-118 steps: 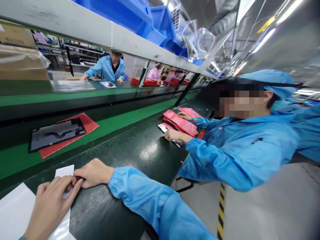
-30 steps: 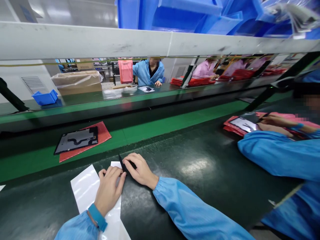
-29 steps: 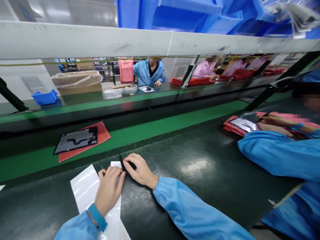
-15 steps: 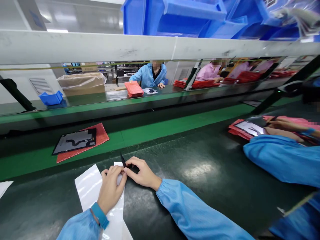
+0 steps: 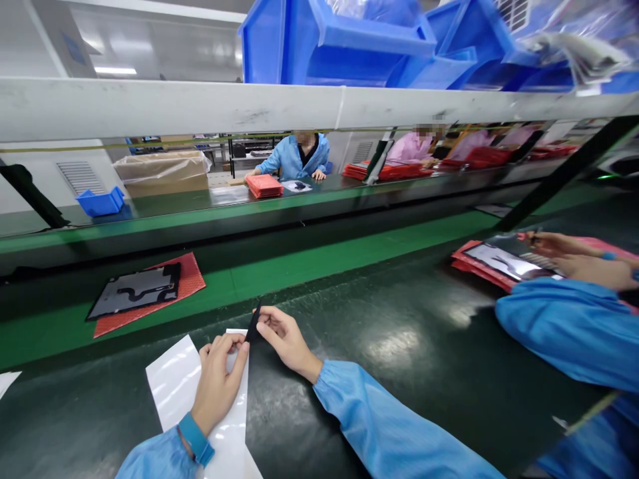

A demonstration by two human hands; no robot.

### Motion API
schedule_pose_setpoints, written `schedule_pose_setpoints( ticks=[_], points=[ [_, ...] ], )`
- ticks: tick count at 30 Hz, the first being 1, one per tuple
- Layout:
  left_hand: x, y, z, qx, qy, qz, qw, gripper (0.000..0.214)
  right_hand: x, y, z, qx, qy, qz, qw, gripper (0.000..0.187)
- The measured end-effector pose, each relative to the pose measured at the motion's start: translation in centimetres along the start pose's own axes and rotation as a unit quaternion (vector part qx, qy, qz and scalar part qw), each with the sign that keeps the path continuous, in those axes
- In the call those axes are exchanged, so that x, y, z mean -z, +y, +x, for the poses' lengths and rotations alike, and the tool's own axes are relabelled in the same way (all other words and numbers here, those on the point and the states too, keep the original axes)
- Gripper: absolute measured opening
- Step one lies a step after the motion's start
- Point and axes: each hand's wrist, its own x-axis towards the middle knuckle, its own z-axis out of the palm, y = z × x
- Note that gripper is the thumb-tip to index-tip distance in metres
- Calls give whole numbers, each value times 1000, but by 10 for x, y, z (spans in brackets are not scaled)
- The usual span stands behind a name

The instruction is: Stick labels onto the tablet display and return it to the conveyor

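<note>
Head view: the left hand (image 5: 219, 382) lies over glossy white sheets (image 5: 172, 376) on the dark green table (image 5: 399, 379), its fingers bent and its thumb near the forefinger; whether it grips anything cannot be told. The right hand (image 5: 287, 339), partly closed, pinches a slim black tool (image 5: 253, 323) between thumb and fingers; the tool stands tilted at the right edge of the sheets, its lower end beside the left fingertips. Beyond, a flat dark-framed panel (image 5: 132, 291) partly overlies a red padded sheet (image 5: 192, 273) on a green strip (image 5: 279, 273).
</note>
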Motion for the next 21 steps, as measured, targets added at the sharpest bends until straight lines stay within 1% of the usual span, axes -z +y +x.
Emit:
schedule_pose_setpoints(
  ticks=[3,5,10,13,18,21],
  points=[
    [0,0,0,3,5,-5,1000,37,2,3,1,-1,11,45,999,41],
    [-1,-1,-1,4,4,-6,1000,37,2,3,1,1,16,51,999,39],
    [-1,-3,-1,2,0,-2,1000,34,-1,-1,-2,31,17,42,999,42],
    [0,-3,-1,-2,-8,4,1000,34,-1,-3,-3,46,18,32,998,39],
    [0,0,0,4,-27,12,1000,39,0,0,-3,50,47,24,997,46],
    [0,1,0,8,-30,14,999,44,1,3,-3,46,44,21,998,44]
  ],
)
